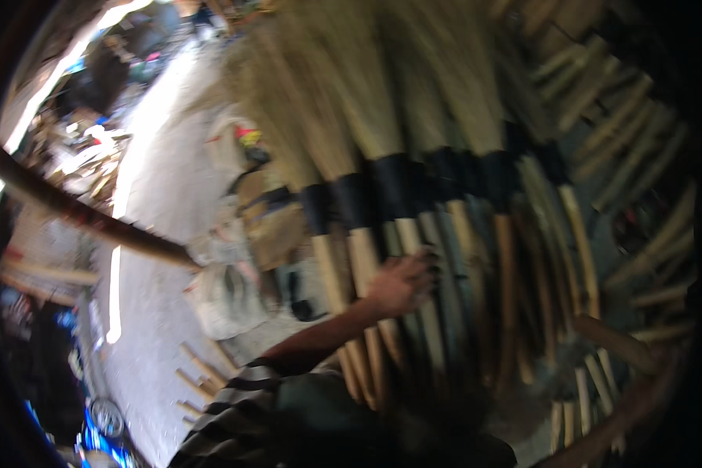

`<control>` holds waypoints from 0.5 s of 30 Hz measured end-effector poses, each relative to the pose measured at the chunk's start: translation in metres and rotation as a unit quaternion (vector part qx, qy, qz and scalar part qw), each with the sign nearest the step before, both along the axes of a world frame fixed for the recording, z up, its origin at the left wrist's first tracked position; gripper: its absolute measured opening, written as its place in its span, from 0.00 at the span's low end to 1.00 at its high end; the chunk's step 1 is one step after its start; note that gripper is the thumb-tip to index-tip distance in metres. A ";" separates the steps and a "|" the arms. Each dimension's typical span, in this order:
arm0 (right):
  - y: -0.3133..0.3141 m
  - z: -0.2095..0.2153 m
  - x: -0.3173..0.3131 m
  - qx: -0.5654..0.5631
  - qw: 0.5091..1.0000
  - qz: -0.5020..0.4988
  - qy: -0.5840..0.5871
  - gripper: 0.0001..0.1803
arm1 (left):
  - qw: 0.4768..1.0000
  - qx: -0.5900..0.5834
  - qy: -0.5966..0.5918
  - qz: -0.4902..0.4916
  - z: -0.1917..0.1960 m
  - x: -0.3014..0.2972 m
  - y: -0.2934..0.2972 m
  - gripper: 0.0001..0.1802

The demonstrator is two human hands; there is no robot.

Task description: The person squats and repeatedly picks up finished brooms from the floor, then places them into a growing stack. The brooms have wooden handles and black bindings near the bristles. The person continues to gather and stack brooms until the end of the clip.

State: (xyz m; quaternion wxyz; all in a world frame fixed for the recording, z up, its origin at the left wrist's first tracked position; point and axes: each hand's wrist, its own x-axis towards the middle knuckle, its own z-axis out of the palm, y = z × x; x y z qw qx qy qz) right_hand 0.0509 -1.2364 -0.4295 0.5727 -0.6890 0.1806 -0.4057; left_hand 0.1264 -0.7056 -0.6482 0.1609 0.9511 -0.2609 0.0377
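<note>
While the view tilts and blurs, I make out my left hand (402, 282) stretched forward from a striped sleeve (234, 405) and laid against a packed row of brooms (413, 179). They stand side by side with pale straw heads fanning away from me and wooden handles (363, 265) running back toward me, each one wrapped in a black band (394, 187) where the straw meets the stick. I judge that close packing is why they stay in line: each handle leans on its neighbour, and the bands keep the straw bunched.

My fingers (427, 261) curl over one or two of the handles just below the bands, the palm flat on the wood. The blur hides whether they close right round a handle or only press on it, so I cannot tell how tight the hold is. A hand set there, near the band, would steady a broom near where the head's weight hangs rather than at the loose end.

On the right, a forearm rises from the lower edge toward a separate stick (612, 343), but my right hand (654, 390) is dark and smeared, and I cannot tell its state.

To the left, a long dark pole (93, 222) crosses above the pale floor (156, 312), with cut sticks (199, 374) lying loose and crumpled sacks (226, 296) beside the brooms.
</note>
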 end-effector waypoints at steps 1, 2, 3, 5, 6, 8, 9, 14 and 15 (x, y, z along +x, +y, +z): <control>0.002 -0.017 0.011 -0.016 0.997 -0.073 0.026 0.28 | 1.000 -0.009 -0.006 -0.001 0.000 0.001 0.000 0.21; 0.006 -0.028 0.020 0.003 0.995 -0.090 0.046 0.29 | 1.000 -0.002 -0.020 -0.004 0.001 0.001 -0.001 0.23; 0.011 -0.035 0.031 -0.017 0.995 -0.074 0.067 0.30 | 0.999 -0.017 -0.029 -0.010 0.002 0.002 -0.001 0.24; 0.028 -0.044 0.058 -0.072 0.990 -0.017 0.123 0.30 | 1.000 -0.013 -0.026 -0.011 0.006 0.002 -0.002 0.24; 0.035 -0.046 0.078 -0.088 0.986 0.038 0.135 0.28 | 1.000 -0.005 -0.025 -0.008 0.009 0.004 -0.003 0.24; 0.041 -0.054 0.118 -0.142 0.965 0.066 0.210 0.27 | 0.999 -0.011 -0.033 -0.012 0.012 0.005 -0.003 0.23; 0.041 -0.065 0.142 -0.157 0.963 0.063 0.209 0.26 | 0.999 -0.013 -0.035 -0.011 0.013 0.005 -0.004 0.23; 0.009 -0.138 0.230 -0.330 0.914 0.154 0.177 0.27 | 0.999 -0.021 -0.026 -0.005 0.016 0.005 -0.004 0.21; 0.008 -0.161 0.238 -0.387 0.893 0.116 0.196 0.28 | 1.000 -0.018 -0.024 -0.007 0.017 0.006 -0.004 0.20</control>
